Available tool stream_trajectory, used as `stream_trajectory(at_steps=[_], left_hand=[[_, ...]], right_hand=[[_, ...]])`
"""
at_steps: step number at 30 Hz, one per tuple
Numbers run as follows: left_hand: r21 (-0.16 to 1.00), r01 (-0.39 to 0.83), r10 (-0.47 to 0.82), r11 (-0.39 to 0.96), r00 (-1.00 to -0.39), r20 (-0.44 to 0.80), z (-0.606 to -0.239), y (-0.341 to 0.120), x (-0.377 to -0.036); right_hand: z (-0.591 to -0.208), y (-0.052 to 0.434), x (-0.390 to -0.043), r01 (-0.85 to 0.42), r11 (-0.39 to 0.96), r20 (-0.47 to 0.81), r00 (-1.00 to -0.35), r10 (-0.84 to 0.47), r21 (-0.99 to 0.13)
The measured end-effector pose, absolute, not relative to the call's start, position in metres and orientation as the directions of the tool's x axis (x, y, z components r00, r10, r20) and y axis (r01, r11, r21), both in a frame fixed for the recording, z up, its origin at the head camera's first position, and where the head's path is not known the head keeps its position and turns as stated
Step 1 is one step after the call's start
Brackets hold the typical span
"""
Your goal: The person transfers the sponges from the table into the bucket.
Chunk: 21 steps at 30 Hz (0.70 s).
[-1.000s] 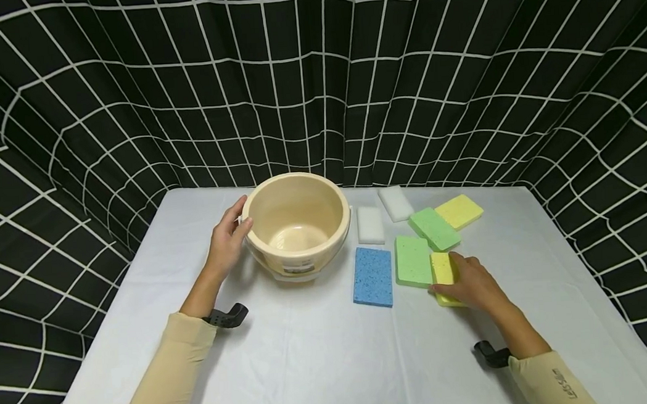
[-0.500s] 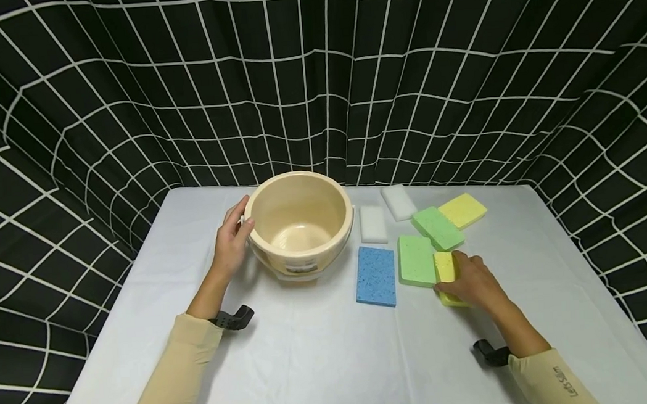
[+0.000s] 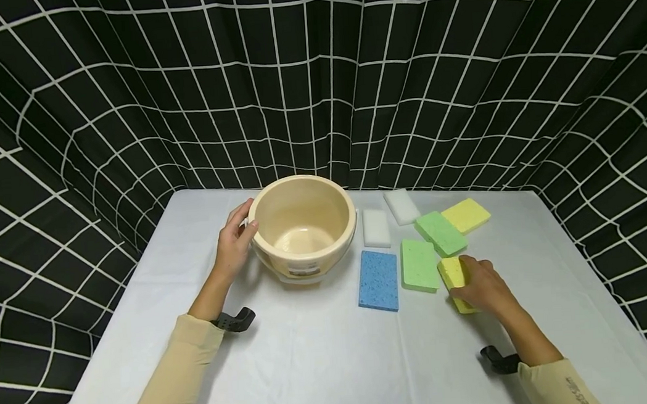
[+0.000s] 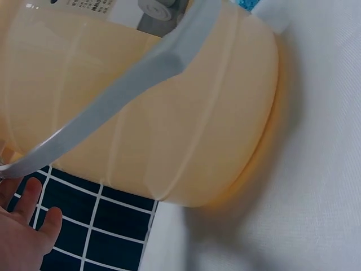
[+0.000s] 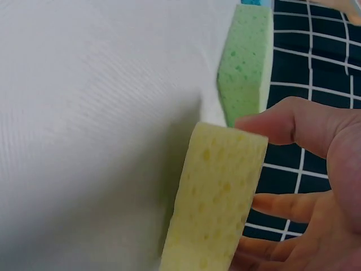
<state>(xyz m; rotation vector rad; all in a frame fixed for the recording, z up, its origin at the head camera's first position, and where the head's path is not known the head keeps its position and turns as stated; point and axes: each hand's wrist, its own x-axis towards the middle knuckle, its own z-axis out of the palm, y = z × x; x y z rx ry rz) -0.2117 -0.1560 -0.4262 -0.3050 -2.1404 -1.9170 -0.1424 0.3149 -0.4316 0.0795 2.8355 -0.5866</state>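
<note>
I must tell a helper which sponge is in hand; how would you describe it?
Start at the beige bucket, then go right past the blue sponge. The yellow sponge lies nearest the viewer, gripped by the right hand, unlike the other yellow one.

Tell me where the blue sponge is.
In the head view, the blue sponge lies flat on the white table, between the beige bucket and a green sponge.

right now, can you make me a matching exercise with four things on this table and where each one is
Things:
1. beige bucket
2. blue sponge
3. near yellow sponge
4. far yellow sponge

Places:
A. under the right hand
B. against the left hand
C. at the back right of the sponge group
D. just right of the bucket, in the front row

Pairs: 1-B, 2-D, 3-A, 4-C
</note>
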Motion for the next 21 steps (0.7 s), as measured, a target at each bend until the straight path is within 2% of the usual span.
stream_trajectory(at_steps=[14, 21], left_hand=[[0.958, 0.265, -0.009, 0.113, -0.964, 0.267, -0.402, -0.150, -0.197], [0.953, 0.291, -0.015, 0.084, -0.956, 0.293, -0.420, -0.154, -0.207]], right_hand=[[-0.390, 0.315, -0.159, 0.039, 0.918, -0.170, -0.985, -0.031, -0.395], [-0.355, 0.307, -0.178, -0.017, 0.915, -0.156, -0.984, -0.087, -0.402]])
